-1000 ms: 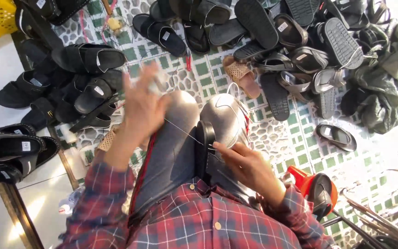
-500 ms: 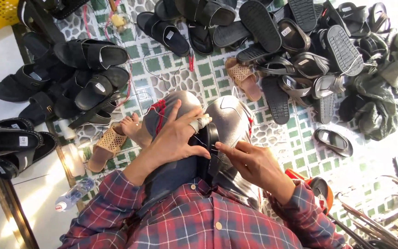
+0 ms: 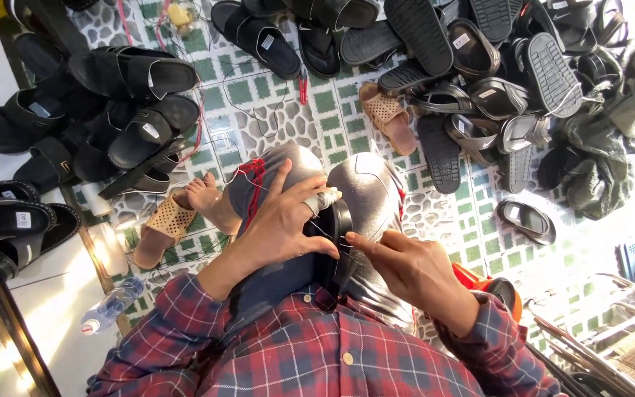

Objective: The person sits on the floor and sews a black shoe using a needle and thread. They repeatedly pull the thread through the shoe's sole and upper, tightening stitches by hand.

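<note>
Floor [image 3: 273, 117]: green-and-white patterned tiles lay under everything, crowded on the far side and at the left.
Sandal heaps: dark sandals [image 3: 134, 73] were piled left and far; too overlapped for a sure count, but well over a dozen.
Knees: two, in shiny grey trousers [image 3: 369, 191], pressed together with the work wedged between them.
Black sandal [image 3: 336, 242]: one, standing on edge between the knees, right under both hands.
Left hand [image 3: 281, 220]: spread over the sandal's edge, thumb curled beneath, a taped fingertip on top, bracing it.
Right hand [image 3: 406, 268]: fingers pinched shut on a thin thread [image 3: 328, 237] running to the sandal; whether a needle was there, I couldn't tell.
Hands together: close, a small gap between them, joined by that taut line.
Doing it well: my judgement, keep the knees clamped, the thread tight and pulled straight along the seam, and the bracing fingers clear of the point.
Tan sandals: two, one on the bare foot [image 3: 167, 220], one loose [image 3: 387, 117] farther off.
Water bottle [image 3: 112, 305]: one, lying at the left.
</note>
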